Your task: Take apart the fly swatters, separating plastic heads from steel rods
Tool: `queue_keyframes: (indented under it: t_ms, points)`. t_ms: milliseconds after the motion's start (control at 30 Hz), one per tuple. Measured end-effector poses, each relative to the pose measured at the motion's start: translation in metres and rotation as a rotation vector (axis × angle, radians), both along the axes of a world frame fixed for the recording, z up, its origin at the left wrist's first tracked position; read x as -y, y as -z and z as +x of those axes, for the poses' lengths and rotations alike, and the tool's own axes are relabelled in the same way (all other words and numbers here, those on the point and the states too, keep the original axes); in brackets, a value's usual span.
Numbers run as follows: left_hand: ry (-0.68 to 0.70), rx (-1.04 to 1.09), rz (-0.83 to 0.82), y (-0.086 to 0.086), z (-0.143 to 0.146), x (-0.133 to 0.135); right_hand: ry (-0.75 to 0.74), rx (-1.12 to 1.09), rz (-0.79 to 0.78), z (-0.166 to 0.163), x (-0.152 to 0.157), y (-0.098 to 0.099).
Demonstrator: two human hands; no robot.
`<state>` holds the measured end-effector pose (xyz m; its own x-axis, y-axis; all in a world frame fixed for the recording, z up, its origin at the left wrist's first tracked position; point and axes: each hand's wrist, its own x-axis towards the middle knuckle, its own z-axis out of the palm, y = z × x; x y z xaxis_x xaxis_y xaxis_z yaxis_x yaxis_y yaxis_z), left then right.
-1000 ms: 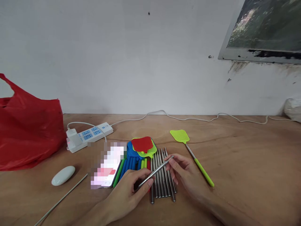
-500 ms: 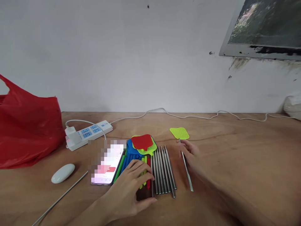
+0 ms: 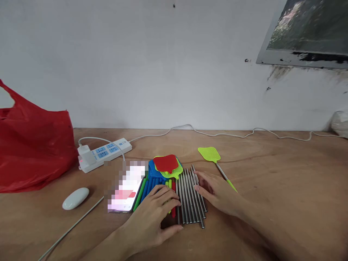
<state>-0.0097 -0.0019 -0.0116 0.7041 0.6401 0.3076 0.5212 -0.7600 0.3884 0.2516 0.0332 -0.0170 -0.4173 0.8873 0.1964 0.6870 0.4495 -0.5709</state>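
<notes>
A row of several bare steel rods (image 3: 190, 197) lies on the wooden table (image 3: 272, 188). Left of it sits a pile of coloured fly swatters (image 3: 164, 166), red, yellow-green and blue heads over blue and green handles. My left hand (image 3: 154, 217) rests flat on the handles at the rods' left edge, fingers spread. My right hand (image 3: 217, 194) lies with fingers stretched onto the right side of the rods, holding nothing. One assembled yellow-green fly swatter (image 3: 214, 161) lies just beyond my right hand, its handle partly hidden by it.
A phone (image 3: 125, 188) with a lit screen lies left of the swatters. Further left are a white oval object (image 3: 75, 198), a thin rod (image 3: 70, 228), a white power strip (image 3: 104, 153) and a red plastic bag (image 3: 32, 145). A white cable (image 3: 231, 135) runs along the wall.
A second ago both hands held one steel rod. My right hand then reached out to the right beside the green swatter, and has now come back onto the rods; my left hand went flat on the handles.
</notes>
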Motion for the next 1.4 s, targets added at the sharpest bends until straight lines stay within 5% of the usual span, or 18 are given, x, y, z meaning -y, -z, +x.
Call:
queue_keyframes:
  t_ms: [400, 900, 1400]
  points:
    - [-0.04, 0.005, 0.014, 0.006, 0.001, -0.001, -0.363, 0.289, 0.181, 0.005, 0.008, 0.002]
    - [-0.02, 0.056, 0.07, 0.012, -0.001, -0.003, -0.338, 0.145, 0.088, 0.004, 0.004, 0.014]
    - [-0.043, 0.076, 0.132, 0.014, 0.004, -0.003, -0.331, 0.194, 0.159, -0.003, 0.01, 0.014]
